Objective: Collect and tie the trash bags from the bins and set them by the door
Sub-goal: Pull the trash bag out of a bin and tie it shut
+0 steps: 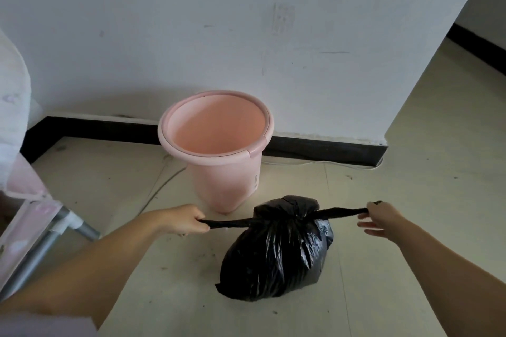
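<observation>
A full black trash bag [276, 252] sits on the tiled floor in front of me. Its top is knotted, and two twisted ends stretch out sideways from the knot. My left hand [183, 220] grips the left end, pulled taut. My right hand [383, 220] pinches the right end between thumb and forefinger, with the other fingers spread. Behind the bag stands a pink plastic bin [219, 150], with no liner or trash inside, close to the wall.
A white wall with a black baseboard [323, 150] runs behind the bin. A pink fabric cabinet with a grey metal frame [35, 224] stands at the left. A thin white cable [161, 189] lies on the floor. An opening leads off at the right [465, 90].
</observation>
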{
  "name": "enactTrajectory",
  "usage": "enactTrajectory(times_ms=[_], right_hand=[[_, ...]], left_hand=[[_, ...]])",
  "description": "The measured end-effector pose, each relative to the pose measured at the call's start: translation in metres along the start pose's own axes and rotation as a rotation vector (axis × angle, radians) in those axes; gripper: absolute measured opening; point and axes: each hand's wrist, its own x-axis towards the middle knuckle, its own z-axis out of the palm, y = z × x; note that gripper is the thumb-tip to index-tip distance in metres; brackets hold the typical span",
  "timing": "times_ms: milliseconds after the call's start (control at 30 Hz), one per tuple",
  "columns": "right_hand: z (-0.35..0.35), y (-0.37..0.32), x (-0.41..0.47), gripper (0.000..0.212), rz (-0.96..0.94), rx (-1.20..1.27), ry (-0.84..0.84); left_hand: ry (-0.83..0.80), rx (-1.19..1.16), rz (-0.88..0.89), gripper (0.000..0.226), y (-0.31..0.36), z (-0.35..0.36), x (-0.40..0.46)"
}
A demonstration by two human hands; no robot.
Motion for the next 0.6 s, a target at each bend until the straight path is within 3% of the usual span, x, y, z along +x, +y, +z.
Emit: enactTrajectory(times_ms=[133,267,400,500,600], right_hand=[[0.004,-0.017,-0.005,0.027,-0.071,0.206,-0.108],[0.019,-0.052,-0.022,0.026,-0.331,0.317,-0.103],[0.046,-0.093,-0.061,0.027,-0.553,0.415,-0.096],[0.056,-0.112,-0.082,0.03,-0.591,0.476,-0.2],[0.064,-0.11,-0.078,0.016,-0.629,0.169,-0.16]], left_hand=[[0.207,0.09,0.08,0.038,0.007,-0.014,-0.002],[0.449,0.149,0.394,0.034,0.055,-0.027,-0.012],[0.655,0.028,0.664,0.017,0.112,-0.023,-0.029],[0.636,-0.156,0.718,0.01,0.127,-0.018,-0.035],[0.558,-0.196,0.7,0.012,0.13,-0.01,-0.036]])
